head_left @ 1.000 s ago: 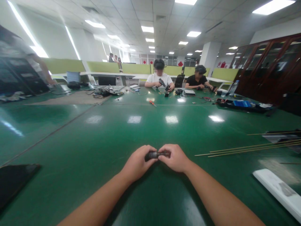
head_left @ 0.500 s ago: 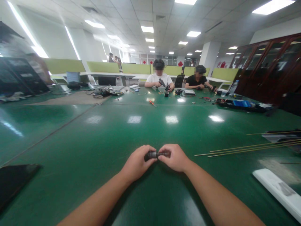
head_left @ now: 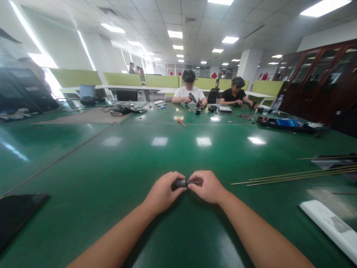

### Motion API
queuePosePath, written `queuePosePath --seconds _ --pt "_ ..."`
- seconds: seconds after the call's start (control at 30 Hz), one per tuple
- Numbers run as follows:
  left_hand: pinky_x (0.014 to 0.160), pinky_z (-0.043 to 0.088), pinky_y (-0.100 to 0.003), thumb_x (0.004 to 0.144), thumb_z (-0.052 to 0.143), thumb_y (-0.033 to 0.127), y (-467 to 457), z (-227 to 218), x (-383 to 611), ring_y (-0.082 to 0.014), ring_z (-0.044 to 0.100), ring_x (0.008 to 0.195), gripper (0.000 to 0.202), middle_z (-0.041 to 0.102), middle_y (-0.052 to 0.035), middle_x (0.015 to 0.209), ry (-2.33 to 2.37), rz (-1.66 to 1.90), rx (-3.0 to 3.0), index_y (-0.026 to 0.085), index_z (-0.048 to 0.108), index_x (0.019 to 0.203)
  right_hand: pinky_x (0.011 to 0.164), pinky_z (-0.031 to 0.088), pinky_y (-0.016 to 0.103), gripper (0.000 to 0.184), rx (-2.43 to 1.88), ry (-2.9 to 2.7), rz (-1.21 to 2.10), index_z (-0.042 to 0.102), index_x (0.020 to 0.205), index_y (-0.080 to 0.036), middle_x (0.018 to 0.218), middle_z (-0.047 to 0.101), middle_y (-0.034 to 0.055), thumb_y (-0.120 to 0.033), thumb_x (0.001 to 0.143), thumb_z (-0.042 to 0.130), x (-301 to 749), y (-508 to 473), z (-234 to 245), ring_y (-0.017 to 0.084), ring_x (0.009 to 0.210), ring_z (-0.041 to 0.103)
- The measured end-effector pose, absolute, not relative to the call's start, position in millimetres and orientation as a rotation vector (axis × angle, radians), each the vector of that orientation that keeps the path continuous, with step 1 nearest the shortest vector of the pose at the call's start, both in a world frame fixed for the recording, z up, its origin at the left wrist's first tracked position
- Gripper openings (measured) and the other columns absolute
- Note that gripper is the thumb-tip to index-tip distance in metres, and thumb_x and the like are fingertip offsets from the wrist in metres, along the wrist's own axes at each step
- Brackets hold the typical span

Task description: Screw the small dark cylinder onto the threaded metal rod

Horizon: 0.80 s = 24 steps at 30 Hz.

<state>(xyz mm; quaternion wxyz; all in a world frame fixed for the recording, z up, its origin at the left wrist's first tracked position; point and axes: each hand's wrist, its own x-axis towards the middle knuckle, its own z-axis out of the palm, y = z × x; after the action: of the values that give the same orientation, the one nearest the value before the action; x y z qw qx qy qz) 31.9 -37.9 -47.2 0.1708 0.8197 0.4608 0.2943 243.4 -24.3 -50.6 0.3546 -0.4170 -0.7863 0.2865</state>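
Low over the middle of the green table (head_left: 173, 156), my two hands meet at a small dark object lying sideways. My left hand (head_left: 163, 191) is closed around a short dark cylinder (head_left: 181, 183) with a greyish sheen; its left end is hidden in the palm. From the cylinder's right end runs a thin, ribbed dark rod (head_left: 193, 182). The thumb and fingers of my right hand (head_left: 210, 188) pinch this rod, whose far end is partly covered. Rod and cylinder look in line and touching; I cannot tell exactly what kind of part they are.
Thin brass-coloured rods (head_left: 290, 177) and a white power strip (head_left: 329, 227) lie at right. A dark flat panel (head_left: 22, 212) is at left. Farther off are an orange screwdriver (head_left: 181, 122) and a cluttered black tray (head_left: 290, 126). Two people sit across, one holding a drill (head_left: 192, 98).
My hands and the dark parts stay practically in place. At the far left, a blurred figure by the black case has shifted.
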Motion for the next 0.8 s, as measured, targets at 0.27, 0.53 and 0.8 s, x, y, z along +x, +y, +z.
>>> queuePosePath --seconds 0.27,0.53,0.8 --pt "0.084 0.047 -0.034 0.084 0.067 0.028 -37.8 -45.8 31.9 -0.0215 0.062 0.094 0.019 0.066 -0.0020 0.099 1.326 0.824 2.316 0.024 0.062 0.101 0.062 0.045 0.026 0.008 -1.085 -2.029 0.724 0.072 0.082 -0.019 0.076 0.071 0.0031 -0.024 0.077 0.069 243.5 -23.7 -53.9 0.017 0.067 0.062" --pt "0.084 0.046 -0.034 0.083 0.068 0.027 -37.4 -47.3 32.4 -0.0210 0.062 0.093 0.019 0.066 -0.0006 0.098 1.340 0.828 2.313 0.025 0.062 0.101 0.061 0.043 0.024 0.008 -1.093 -2.053 0.642 0.072 0.082 -0.019 0.074 0.070 0.0015 -0.022 0.077 0.069 243.8 -24.5 -54.2 0.015 0.064 0.061" --pt "0.084 0.046 -0.033 0.084 0.068 0.027 -37.5 -47.4 32.0 -0.0204 0.061 0.093 0.019 0.066 -0.0001 0.098 1.328 0.837 2.300 0.025 0.061 0.101 0.060 0.043 0.023 0.007 -1.083 -2.031 0.659 0.072 0.081 -0.018 0.073 0.070 0.0010 -0.022 0.076 0.069 244.2 -24.9 -54.0 0.015 0.064 0.061"
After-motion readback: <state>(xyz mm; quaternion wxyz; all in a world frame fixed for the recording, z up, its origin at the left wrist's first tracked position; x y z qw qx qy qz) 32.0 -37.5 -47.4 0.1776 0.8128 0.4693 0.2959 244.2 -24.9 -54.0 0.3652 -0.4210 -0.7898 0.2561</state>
